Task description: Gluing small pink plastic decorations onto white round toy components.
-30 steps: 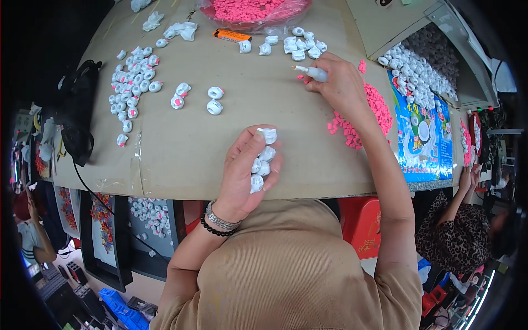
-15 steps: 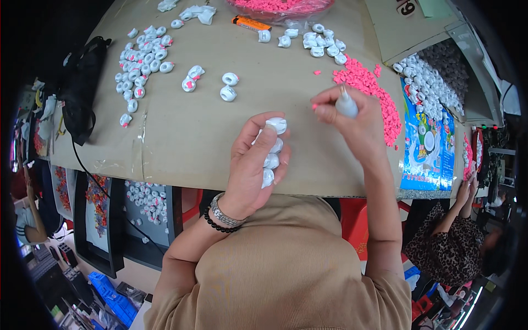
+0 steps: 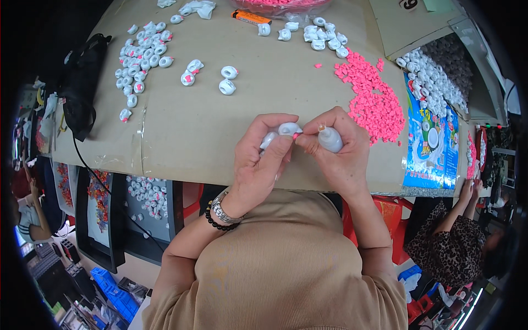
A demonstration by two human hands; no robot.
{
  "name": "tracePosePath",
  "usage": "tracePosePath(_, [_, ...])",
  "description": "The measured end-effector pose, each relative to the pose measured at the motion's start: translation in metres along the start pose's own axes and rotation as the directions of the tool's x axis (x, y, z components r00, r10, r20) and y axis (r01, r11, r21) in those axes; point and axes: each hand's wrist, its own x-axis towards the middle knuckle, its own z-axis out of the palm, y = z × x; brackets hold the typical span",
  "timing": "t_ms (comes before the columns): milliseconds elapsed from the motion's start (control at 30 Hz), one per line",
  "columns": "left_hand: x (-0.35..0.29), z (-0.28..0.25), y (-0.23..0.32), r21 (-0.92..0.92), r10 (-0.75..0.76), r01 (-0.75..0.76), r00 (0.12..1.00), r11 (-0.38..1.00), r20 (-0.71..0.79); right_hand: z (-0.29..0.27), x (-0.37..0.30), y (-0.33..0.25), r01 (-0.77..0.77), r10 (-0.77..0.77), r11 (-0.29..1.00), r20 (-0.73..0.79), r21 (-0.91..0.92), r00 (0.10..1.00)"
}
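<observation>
My left hand [image 3: 261,157] is closed around several small white ring-shaped pieces, and one white piece [image 3: 288,129] shows at the fingertips. Opposite it, my right hand [image 3: 346,154] pinches a tiny pink piece [image 3: 296,136] against that white piece. The same right hand also keeps a small white squeeze bottle [image 3: 330,138] with a narrow tip in its grasp. To the right of it spreads a heap of pink pieces [image 3: 377,110]. Two white pieces [image 3: 227,86] stand on the table beyond my left hand.
A cluster of white pieces [image 3: 144,52], many with pink bits, lies at the left. More white pieces [image 3: 324,36] sit far back near an orange box-cutter-like item [image 3: 251,17]. An open box [image 3: 434,71] spills white pieces at right. Trays [image 3: 146,209] stand below the table's left edge.
My right hand has moved left and down, bringing the pink piece to the white piece. The left hand has turned, and its lower white pieces are now mostly hidden.
</observation>
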Motion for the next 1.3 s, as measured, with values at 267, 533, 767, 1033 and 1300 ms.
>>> tracePosePath(267, [-0.002, 0.008, 0.009, 0.075, -0.095, 0.109, 0.981, 0.991, -0.172, 0.01, -0.002, 0.006, 0.109, -0.1, 0.989, -0.094, 0.099, 0.991])
tracePosePath(533, [0.006, 0.019, 0.027, 0.282, -0.02, 0.048, 0.995, 0.958, -0.101, 0.024, 0.008, 0.015, 0.264, -0.227, 0.959, -0.275, 0.105, 0.934])
tracePosePath(767, [0.013, -0.003, 0.033, 0.735, -0.079, -0.002, 0.994, 0.678, 0.076, 0.044, 0.006, 0.023, 0.097, 0.045, 0.94, -0.4, 0.328, 0.916])
tracePosePath(1033, [0.042, -0.056, 0.019, 0.857, 0.252, -0.463, 0.878, 0.225, 0.408, 0.041, 0.01, 0.028, 0.118, 0.101, 0.879, -0.421, 0.462, 0.901])
tracePosePath(1300, [0.052, -0.047, 0.048, 0.95, 0.275, -0.284, 0.931, 0.129, 0.241, 0.01, -0.004, 0.001, -0.138, 0.311, 0.775, -0.182, 0.617, 0.933])
